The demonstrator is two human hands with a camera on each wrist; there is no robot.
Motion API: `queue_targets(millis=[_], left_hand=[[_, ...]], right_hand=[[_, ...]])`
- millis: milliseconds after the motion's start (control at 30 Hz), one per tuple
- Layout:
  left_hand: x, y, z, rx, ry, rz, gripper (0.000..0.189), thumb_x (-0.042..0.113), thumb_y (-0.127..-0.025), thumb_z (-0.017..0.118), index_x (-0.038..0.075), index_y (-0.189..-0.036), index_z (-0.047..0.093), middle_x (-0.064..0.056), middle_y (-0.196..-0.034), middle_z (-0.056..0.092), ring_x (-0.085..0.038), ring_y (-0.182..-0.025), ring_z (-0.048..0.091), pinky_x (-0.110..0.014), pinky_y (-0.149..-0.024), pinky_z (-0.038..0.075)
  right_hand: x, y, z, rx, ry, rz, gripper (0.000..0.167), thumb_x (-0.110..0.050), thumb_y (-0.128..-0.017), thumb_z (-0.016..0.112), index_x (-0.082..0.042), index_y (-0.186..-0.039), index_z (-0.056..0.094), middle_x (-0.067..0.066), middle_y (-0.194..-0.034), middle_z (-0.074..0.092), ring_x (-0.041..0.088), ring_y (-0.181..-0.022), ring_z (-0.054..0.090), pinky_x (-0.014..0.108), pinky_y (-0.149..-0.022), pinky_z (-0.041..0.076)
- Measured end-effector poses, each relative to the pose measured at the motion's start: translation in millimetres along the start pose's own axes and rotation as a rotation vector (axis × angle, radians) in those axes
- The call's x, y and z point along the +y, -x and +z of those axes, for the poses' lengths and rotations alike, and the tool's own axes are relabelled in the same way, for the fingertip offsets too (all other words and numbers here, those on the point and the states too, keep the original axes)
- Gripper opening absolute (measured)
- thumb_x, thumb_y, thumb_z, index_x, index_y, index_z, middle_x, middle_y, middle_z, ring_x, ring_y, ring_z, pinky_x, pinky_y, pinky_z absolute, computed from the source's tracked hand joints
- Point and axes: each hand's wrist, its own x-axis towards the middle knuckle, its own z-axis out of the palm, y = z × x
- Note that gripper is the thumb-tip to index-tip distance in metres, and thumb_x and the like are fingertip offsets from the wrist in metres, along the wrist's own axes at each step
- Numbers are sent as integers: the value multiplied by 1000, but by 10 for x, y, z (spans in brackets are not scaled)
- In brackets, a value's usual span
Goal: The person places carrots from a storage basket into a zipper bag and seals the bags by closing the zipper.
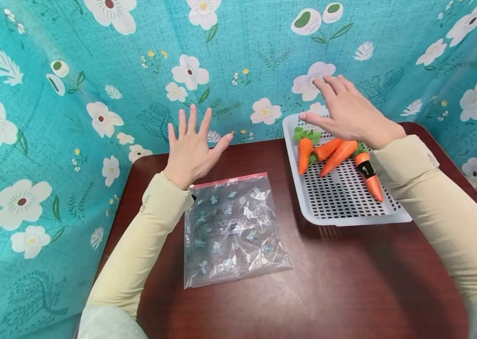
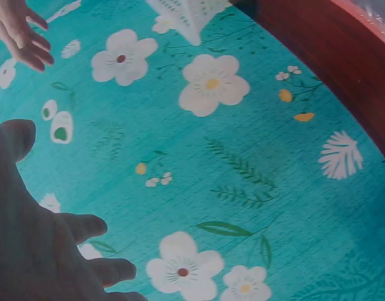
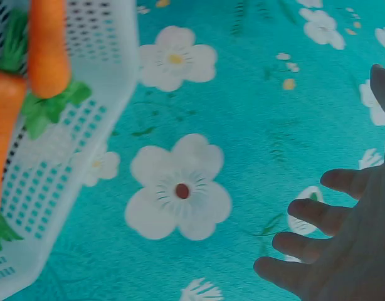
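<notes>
My left hand (image 1: pixel 191 153) is held in the air with its fingers spread, above the back edge of a clear zip bag (image 1: pixel 234 230). The bag lies flat, with a red strip along its far edge and small blue figures printed on it. Over the far part of a white plastic basket (image 1: pixel 306 207) hovers my right hand (image 1: pixel 348 110), fingers extended and holding nothing. Inside the basket are several orange carrots (image 1: pixel 340 157) with green tops. One carrot (image 1: pixel 375 187) at the right has a black band round it. Both wrist views show spread, bare fingers.
A dark red-brown table (image 1: pixel 306 292) carries the bag at the middle left and the basket at the back right. Behind and beside it hangs a turquoise curtain (image 1: pixel 230 47) with white flowers, close to the table's back edge.
</notes>
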Motion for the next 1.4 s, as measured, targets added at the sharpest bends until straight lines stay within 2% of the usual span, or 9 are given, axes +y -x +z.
queue_targets(millis=[367, 533, 633, 733, 833, 933, 1133, 1300, 1400], left_hand=[[90, 178, -209, -4, -13, -3, 83, 78, -88, 22, 33, -155, 3, -1, -163, -11, -29, -150, -16, -60, -118, -5], [75, 330, -276, 24, 21, 31, 75, 69, -95, 24, 29, -156, 9, -5, -164, -7, -31, -150, -13, -61, -118, -4], [53, 443, -280, 101, 60, 88, 64, 56, -100, 29, 21, -154, 22, -12, -163, 6, -35, -151, -3, -61, -117, 4], [22, 562, -242, 229, 124, 176, 51, 41, -102, 39, 13, -145, 41, -18, -154, 28, -38, -144, 21, -59, -110, 24], [-30, 673, -171, 355, 206, 253, 35, 28, -101, 48, 6, -128, 55, -18, -136, 43, -36, -125, 38, -53, -94, 34], [-94, 762, -87, 434, 293, 290, 22, 20, -98, 53, 4, -111, 63, -16, -120, 50, -33, -109, 44, -48, -88, 36], [-233, 892, 86, 466, 424, 217, 13, 14, -95, 59, 3, -93, 67, -12, -98, 57, -27, -94, 50, -39, -81, 42], [-372, 981, 248, 425, 442, 115, 16, 14, -96, 57, 2, -96, 68, -12, -92, 62, -27, -87, 54, -38, -77, 44], [-433, 993, 385, 378, 441, 60, 17, 15, -96, 57, 2, -95, 68, -11, -87, 61, -26, -80, 53, -36, -71, 43]], right_hand=[[-296, 117, -100, 59, -16, -52, 82, -59, -95, 44, -5, -153, 22, 21, -160, 14, 44, -147, 7, 63, -116, 11], [-519, 240, -101, 112, -43, -56, 68, -51, -95, 52, -5, -144, 42, 21, -154, 30, 45, -141, 23, 64, -108, 28], [-661, 331, -51, 210, -102, -63, 54, -40, -94, 59, -3, -132, 55, 21, -139, 49, 43, -128, 39, 60, -98, 37], [-784, 421, 31, 356, -193, -78, 35, -28, -92, 65, -1, -113, 66, 18, -116, 63, 38, -110, 51, 51, -89, 39], [-884, 491, 134, 507, -262, -99, 20, -18, -90, 67, 1, -92, 69, 16, -91, 68, 31, -88, 57, 39, -76, 40], [-951, 537, 243, 607, -312, -97, 18, -13, -89, 66, 2, -79, 66, 15, -77, 65, 25, -73, 54, 29, -66, 34], [-989, 626, 451, 625, -413, 13, 21, -15, -92, 63, -4, -74, 62, 10, -72, 63, 10, -75, 58, 22, -72, 39], [-977, 700, 674, 600, -459, 70, 23, -19, -94, 61, -4, -76, 62, 8, -67, 59, 1, -63, 46, 18, -62, 36], [-926, 751, 831, 591, -450, 102, 22, -18, -94, 61, -5, -76, 60, 8, -65, 56, 7, -61, 43, 19, -59, 33]])
